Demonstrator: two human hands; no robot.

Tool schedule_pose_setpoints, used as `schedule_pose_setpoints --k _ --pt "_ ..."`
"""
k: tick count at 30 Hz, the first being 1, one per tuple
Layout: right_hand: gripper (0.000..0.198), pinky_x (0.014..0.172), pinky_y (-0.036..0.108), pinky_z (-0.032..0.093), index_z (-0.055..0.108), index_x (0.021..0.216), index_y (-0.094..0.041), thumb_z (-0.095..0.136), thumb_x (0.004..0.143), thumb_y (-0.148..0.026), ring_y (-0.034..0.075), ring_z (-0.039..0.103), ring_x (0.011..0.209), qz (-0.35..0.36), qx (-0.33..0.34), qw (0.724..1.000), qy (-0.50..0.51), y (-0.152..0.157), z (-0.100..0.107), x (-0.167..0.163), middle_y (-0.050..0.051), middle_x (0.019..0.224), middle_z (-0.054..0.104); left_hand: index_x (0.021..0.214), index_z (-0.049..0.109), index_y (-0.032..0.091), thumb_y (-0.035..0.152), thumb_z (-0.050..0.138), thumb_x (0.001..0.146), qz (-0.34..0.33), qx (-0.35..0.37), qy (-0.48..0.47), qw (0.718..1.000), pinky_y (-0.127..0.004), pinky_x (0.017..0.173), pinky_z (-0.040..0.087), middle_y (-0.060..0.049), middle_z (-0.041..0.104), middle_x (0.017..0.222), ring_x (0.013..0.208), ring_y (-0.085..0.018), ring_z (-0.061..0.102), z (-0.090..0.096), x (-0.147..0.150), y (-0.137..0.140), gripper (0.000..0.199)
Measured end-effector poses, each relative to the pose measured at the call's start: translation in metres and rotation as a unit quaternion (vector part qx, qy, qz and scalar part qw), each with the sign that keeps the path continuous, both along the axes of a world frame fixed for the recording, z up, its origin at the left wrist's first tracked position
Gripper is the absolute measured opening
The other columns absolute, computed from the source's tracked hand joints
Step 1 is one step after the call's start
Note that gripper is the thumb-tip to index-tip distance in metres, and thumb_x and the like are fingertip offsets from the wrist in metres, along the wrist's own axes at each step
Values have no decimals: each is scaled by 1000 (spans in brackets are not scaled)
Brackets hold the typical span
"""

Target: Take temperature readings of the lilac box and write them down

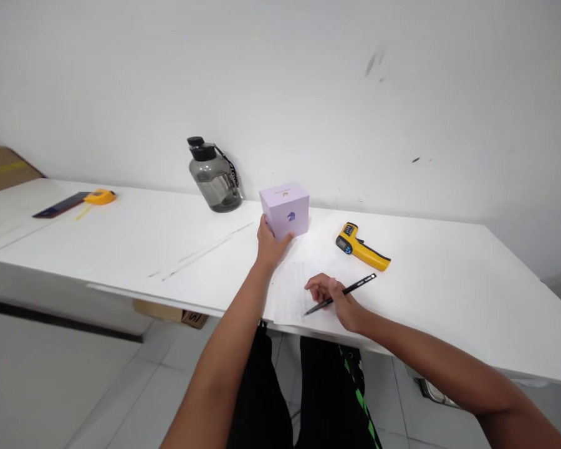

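Paper (287,293) lies just left of the right hand (336,299), reaching the near edge of the counter (449,293). Neither of the 2 hands is clearly pinning it, so a dragging wrist could pull it askew or over that edge. The right hand grips 1 black pen (365,281) between thumb and fingers, its tip slanting down to the hand's left, over the paper. Whether the tip touches, I cannot tell; a careless dip there could leave a stray mark.

Beyond the paper, the left hand (272,243) is closed round the lower part of a lilac box (285,212), thumb at the front and fingers along the left side. I cannot tell whether its base sits flat on the counter. If it is raised, such a low, 1-handed hold might let it tip, and a hard squeeze might dent its sides.

Just past the right hand, near the pen's upper end, lies a yellow thermometer (364,249); an outward sweep of that hand could knock it.

Farther off, beyond the left hand and to its left, is a grey bottle (215,181), which a leftward shove of the box might bump.
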State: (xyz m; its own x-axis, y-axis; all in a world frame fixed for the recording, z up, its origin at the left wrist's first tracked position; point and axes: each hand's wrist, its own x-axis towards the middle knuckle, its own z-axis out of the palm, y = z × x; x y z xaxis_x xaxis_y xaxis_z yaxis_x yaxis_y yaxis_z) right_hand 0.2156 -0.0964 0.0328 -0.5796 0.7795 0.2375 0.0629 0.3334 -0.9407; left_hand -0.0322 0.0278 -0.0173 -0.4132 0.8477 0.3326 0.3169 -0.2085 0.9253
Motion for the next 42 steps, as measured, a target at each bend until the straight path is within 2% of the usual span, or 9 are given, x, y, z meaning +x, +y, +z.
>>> schedule_pose_setpoints --k 2,3,5,8,12,18,24,29,42 --pt "99 55 33 45 74 92 -22 9 98 -97 18 49 55 30 -73 997 -25 2 -3 -1 0 60 53 174 23 18 41 98 74 13 -27 -19 999 -55 136 34 -28 37 175 166 -43 38 1 1 0 127" --pt "98 55 32 43 74 88 -22 13 97 -98 17 47 53 38 -82 995 -43 3 -4 -1 -1 56 50 174 21 18 40 97 75 13 -35 -25 999 -54 135 35 -29 38 175 165 -42 41 2 2 1 127" --pt "89 59 33 45 73 81 -22 27 99 -96 17 51 54 31 -62 995 -77 2 -4 -1 -1 55 53 175 19 17 37 96 76 10 -46 -27 999 -54 134 36 -29 38 176 163 -41 44 4 3 1 127" --pt "65 65 34 49 68 73 -24 50 103 -79 19 60 61 8 -12 993 -118 -1 0 -1 1 62 62 174 21 20 37 96 76 17 -57 -29 998 -57 132 39 -27 42 174 159 -42 49 5 3 0 125" --pt "36 64 33 47 66 84 -26 61 101 -58 19 61 61 -5 -13 992 -122 -2 2 0 -2 64 64 171 28 20 40 99 70 31 -52 -22 998 -60 132 37 -27 47 169 159 -47 47 11 3 -5 126" --pt "52 65 33 45 46 65 -26 49 106 -59 19 63 65 -6 12 986 -167 -1 2 -1 1 63 62 170 29 18 42 99 68 48 -89 9 995 -63 132 33 -25 51 158 159 -48 41 26 10 -15 127" --pt "52 65 32 43 41 65 -26 51 106 -57 17 60 65 23 25 985 -172 -1 3 -1 0 64 60 161 40 25 51 97 65 62 -134 69 987 -61 128 39 -20 50 153 155 -45 42 35 16 -20 115" --pt "51 61 32 36 35 65 -26 49 106 -53 16 49 60 10 56 980 -189 -1 1 -1 -2 59 49 152 47 28 52 97 65 54 -128 67 988 -63 127 40 -18 50 151 154 -45 41 35 15 -21 103" --pt "41 65 31 39 50 67 -24 51 105 -41 16 58 66 51 33 979 -195 -1 4 -1 1 66 62 146 52 26 47 102 60 52 -90 31 994 -63 125 42 -20 57 152 153 -45 47 28 12 -14 102"
